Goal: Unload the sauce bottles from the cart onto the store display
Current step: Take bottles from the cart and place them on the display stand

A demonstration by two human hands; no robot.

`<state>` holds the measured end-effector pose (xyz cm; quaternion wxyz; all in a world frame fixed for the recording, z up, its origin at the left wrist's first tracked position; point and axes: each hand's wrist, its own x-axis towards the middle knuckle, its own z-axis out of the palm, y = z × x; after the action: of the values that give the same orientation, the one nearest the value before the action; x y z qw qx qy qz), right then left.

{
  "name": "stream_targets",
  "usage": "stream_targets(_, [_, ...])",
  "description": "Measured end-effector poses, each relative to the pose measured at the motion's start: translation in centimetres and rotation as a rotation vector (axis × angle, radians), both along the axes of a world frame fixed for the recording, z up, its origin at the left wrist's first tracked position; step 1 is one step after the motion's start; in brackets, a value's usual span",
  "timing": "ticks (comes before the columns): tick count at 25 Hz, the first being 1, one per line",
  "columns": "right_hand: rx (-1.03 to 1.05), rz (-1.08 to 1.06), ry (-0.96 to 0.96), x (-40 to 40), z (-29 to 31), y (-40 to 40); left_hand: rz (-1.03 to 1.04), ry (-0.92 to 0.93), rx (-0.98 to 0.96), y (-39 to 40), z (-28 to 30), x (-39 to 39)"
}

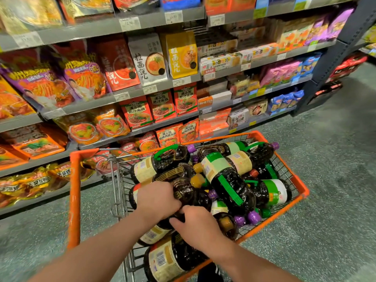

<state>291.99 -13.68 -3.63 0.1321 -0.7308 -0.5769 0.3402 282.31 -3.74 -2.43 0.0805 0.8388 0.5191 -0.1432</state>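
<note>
Sauce bottle (186,195) between both hands' grip

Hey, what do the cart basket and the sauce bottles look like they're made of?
Cart: looks like bare metal wire, a thin grey grid, with an orange rim, probably plastic or painted. Bottles: likely clear glossy plastic over dark sauce, with shiny highlights, moulded green handles and paper-like labels.

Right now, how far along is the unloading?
Barely started: no sauce bottles show on the shelves, which hold noodle packets. Both hands, left hand and right hand, are on one dark bottle in the cart. The remaining pile of bottles is left.
</note>
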Motion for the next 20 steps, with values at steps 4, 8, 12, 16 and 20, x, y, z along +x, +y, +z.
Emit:
stream_targets(4, [-0.008, -0.201, 0.344, -3.1, -0.3, 1.4, 0.22, -0.137, 0.028, -0.8, 1.7, -3.1])
stream_targets(8, [-0.047, -0.381, 0.541, -6.1, -0.8, 2.2, 0.239, -0.227, 0.027, -1.6, 2.4, -5.4])
stream_targets(12, [-0.083, -0.422, 0.719, -8.0, 0.0, 2.8, 0.265, -0.315, -0.071, -2.7, 2.6, -7.6])
stream_targets(16, [-0.128, -0.454, 0.806, -8.1, -0.4, 4.1, 0.301, -0.303, -0.008, -1.9, 5.0, -9.2])
stream_targets(20, [-0.105, -0.137, 0.467, -7.4, 0.0, 3.4, 0.231, -0.37, 0.168, -0.6, 7.1, -10.1])
